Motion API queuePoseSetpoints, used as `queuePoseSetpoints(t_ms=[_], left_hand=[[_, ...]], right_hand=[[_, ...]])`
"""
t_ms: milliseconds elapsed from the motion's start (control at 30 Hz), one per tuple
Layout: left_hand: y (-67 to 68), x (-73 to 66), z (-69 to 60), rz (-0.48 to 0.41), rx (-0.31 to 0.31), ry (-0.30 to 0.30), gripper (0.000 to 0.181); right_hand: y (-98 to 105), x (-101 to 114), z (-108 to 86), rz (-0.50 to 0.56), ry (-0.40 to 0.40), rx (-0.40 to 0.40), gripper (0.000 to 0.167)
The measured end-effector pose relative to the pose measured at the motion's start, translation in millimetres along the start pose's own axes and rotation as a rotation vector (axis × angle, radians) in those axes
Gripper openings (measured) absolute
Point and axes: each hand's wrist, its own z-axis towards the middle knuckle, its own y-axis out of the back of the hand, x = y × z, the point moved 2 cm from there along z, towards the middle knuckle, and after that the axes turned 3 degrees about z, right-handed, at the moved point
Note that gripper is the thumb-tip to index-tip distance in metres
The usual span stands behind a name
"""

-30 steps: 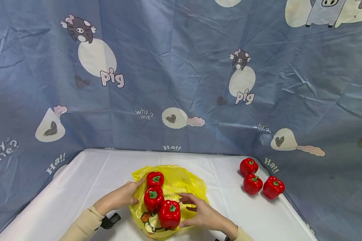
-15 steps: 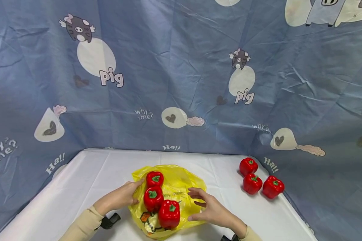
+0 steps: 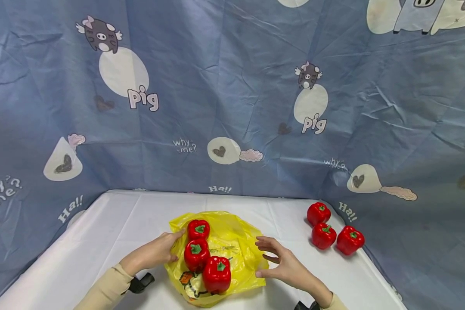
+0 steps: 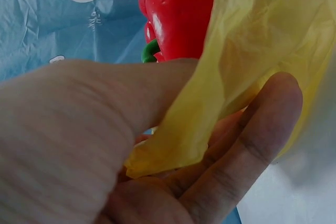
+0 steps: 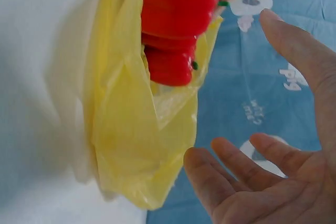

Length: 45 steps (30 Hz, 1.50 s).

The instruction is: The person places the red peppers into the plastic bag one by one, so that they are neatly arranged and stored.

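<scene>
Three red peppers (image 3: 217, 274) stand in a row on the left part of a spread yellow plastic bag (image 3: 240, 258). My left hand (image 3: 159, 252) pinches the bag's left edge; in the left wrist view the yellow film (image 4: 210, 114) passes between the thumb and fingers of the hand (image 4: 220, 177), beside a red pepper (image 4: 178, 14). At the bag's right edge is my right hand (image 3: 286, 265), fingers spread and slightly bent, holding nothing. The right wrist view has that hand (image 5: 273, 182) beside the bag (image 5: 136, 145), apart from the peppers (image 5: 178, 9).
Three more red peppers (image 3: 323, 236) stand close together near the right edge of the white table (image 3: 139, 215). A blue printed cloth (image 3: 232, 107) hangs behind and at both sides of the table.
My right hand has moved right, away from the nearest pepper to the bag's right edge, and the bag's right side now reaches further right. My left hand has stayed in place.
</scene>
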Motion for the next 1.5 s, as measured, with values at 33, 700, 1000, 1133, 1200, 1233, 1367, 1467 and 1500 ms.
queuePoseSetpoints(t_ms=[33,700,1000,1133,1200,1233,1367,1467,1500], left_hand=[[0.3,0.0,-0.3,0.005,-0.002,0.004,0.077],[-0.1,0.5,-0.7,0.007,-0.005,0.05,0.077],[0.3,-0.6,-1.3,-0.002,0.0,0.007,0.077],[0.7,-0.9,-0.7,-0.012,0.003,-0.01,0.077],[0.3,-0.9,-0.3,-0.014,0.003,-0.008,0.077],[0.1,-0.9,0.0,-0.014,0.002,-0.004,0.077],[-0.3,-0.3,0.0,0.002,-0.007,0.027,0.077],[-0.3,0.3,-0.1,0.012,-0.01,0.047,0.076],[-0.5,0.6,-0.2,0.013,-0.008,0.048,0.076]], right_hand=[[2.3,-0.2,-1.0,-0.004,-0.003,-0.011,0.074],[58.0,-16.7,-26.5,0.015,-0.069,-0.272,0.083],[85.5,-20.7,-38.3,-0.025,-0.024,-0.35,0.088],[97.2,-21.6,-43.9,-0.051,0.026,-0.38,0.087],[103.7,-21.3,-47.1,-0.061,0.047,-0.399,0.086],[106.9,-21.1,-48.4,-0.065,0.05,-0.409,0.084],[119.4,-19.9,-52.2,-0.105,0.024,-0.449,0.081],[128.2,-20.0,-54.1,-0.166,-0.018,-0.474,0.081],[131.0,-20.3,-54.7,-0.188,-0.031,-0.481,0.082]])
